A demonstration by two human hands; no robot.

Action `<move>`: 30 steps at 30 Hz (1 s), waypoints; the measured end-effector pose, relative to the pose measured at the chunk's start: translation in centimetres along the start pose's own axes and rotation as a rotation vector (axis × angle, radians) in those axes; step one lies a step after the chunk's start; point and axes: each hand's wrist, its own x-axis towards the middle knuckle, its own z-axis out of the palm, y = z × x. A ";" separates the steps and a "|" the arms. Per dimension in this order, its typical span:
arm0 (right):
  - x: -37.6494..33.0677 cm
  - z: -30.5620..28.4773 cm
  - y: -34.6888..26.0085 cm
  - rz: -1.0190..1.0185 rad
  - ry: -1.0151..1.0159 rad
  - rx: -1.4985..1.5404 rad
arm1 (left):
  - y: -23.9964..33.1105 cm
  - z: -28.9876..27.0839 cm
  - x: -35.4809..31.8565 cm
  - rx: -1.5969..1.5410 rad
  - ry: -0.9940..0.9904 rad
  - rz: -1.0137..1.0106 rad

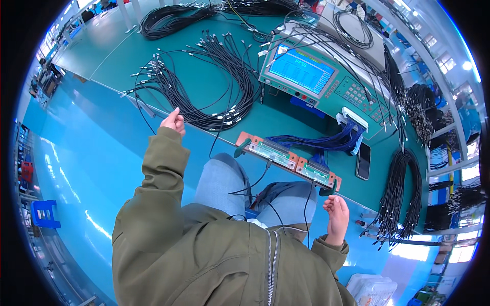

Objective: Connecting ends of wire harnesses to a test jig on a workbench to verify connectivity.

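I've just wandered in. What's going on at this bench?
A person sits at a green bench with a lit-up instrument. Their left hand is by the near edge of a looped bundle of black cables. The right hand is just beside a green lever on an orange fixture. A black plug sits at the fixture's near edge. Whether the hands touch anything is unclear.

tester screen [280, 71] | large word [300, 63]: legible | smaller print [323, 81]: too small to read
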 end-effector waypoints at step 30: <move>-5.6 -16.3 -5.6 -0.346 0.168 1.046 | 9.1 -18.4 -10.4 -0.830 0.182 0.295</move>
